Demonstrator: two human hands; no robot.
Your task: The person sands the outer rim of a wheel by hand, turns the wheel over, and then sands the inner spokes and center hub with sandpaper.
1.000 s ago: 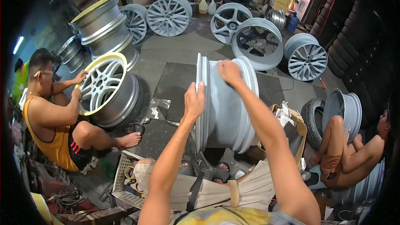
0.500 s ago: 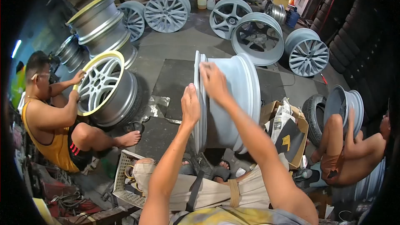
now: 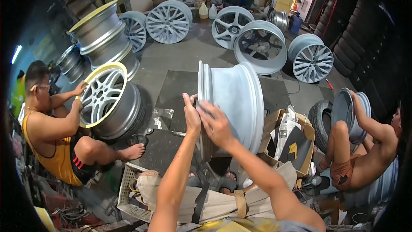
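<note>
A grey wheel rim (image 3: 236, 103) stands upright on its edge before me, its barrel towards the right. My left hand (image 3: 192, 116) holds the rim at its left flange, thumb and fingers pointing up. On the near side of that flange, my right hand (image 3: 216, 124) presses its bent fingers against the metal, slightly blurred. Whatever lies under those fingers is hidden. The lower part of the rim is partly covered by my right forearm.
A cardboard box (image 3: 307, 146) with newspaper stands right of the rim, a plastic basket (image 3: 125, 189) at lower left. A person on the left handles a yellow-edged wheel (image 3: 103, 94); another on the right holds a grey rim (image 3: 362, 111). Several grey wheels (image 3: 168, 21) stand behind.
My right hand has come down along the flange, nearer to me. My left hand stays at the rim's left edge. The person on the right has raised a hand to their rim's top.
</note>
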